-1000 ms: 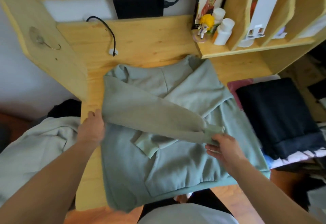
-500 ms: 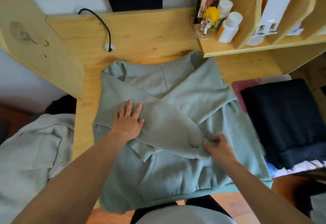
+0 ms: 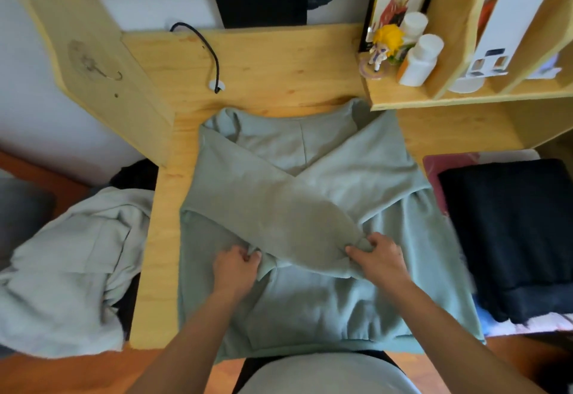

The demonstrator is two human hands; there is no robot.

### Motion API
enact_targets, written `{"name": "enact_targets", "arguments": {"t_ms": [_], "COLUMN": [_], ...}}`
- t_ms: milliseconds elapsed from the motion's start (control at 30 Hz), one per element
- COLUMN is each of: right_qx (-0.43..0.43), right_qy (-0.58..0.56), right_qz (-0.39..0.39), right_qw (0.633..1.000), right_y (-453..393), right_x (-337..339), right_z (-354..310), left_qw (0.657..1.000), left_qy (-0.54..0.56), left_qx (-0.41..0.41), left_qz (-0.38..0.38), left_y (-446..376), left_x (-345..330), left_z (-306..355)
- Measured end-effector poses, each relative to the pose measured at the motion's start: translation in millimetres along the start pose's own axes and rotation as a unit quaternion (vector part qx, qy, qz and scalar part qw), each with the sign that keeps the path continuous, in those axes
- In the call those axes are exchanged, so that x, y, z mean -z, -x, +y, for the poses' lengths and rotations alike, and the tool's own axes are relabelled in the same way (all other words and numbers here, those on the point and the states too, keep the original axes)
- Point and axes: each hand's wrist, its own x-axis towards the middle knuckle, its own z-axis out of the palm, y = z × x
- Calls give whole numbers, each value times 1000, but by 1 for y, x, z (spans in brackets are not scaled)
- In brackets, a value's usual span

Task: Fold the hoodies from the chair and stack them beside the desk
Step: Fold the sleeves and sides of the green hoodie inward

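A sage-green hoodie lies flat on the wooden desk, both sleeves folded across its body in an X. My left hand pinches the cuff of the lower sleeve where it sticks out under the upper one. My right hand grips the cuff end of the upper sleeve. A pale grey-green hoodie lies crumpled on the chair at the left. A folded dark navy hoodie sits to the right of the desk.
A shelf unit at the back right holds white bottles, a small figurine and a framed picture. A black cable runs across the desk's back. A wooden side panel stands at the left. The hoodie's hem overhangs the desk's front edge.
My left hand slid from the flat upper sleeve down to the lower sleeve's cuff and pinched it. My right hand stayed at the upper sleeve's cuff end, which now lies folded on the hoodie.
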Motion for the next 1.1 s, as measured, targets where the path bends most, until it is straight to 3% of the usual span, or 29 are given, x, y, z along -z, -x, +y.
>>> {"name": "enact_targets", "arguments": {"t_ms": [67,167,233,333,433,533,600,767,1000,1100], "right_qx": [13,22,0,5,146,278,278,206,269,287], "right_qy": [-63,-106,-40,107,169,281,371,434,451,460], "right_qz": [17,42,27,53,168,148,79,24,10,0], "right_qw": [998,993,999,993,960,907,883,877,851,840], "right_y": [2,-4,-4,2,15,27,32,37,64,75], "right_x": [11,19,16,11,9,-5,-20,-38,-47,-67], "right_z": [-10,-11,0,34,53,67,74,73,67,68], "left_qw": [993,930,951,999,979,984,983,997,962,958], "left_qy": [99,326,273,10,-143,-111,-89,-17,-217,-236], "left_qx": [52,155,133,37,-48,51,117,26,-70,-73], "left_qz": [-25,-70,-61,12,136,129,113,77,147,147], "left_y": [2,13,19,31,45,58,64,60,-15,-28], "left_x": [4,11,12,18,19,16,14,27,93,97], "left_z": [9,21,11,-28,-62,-81,-92,-98,-109,-106]}}
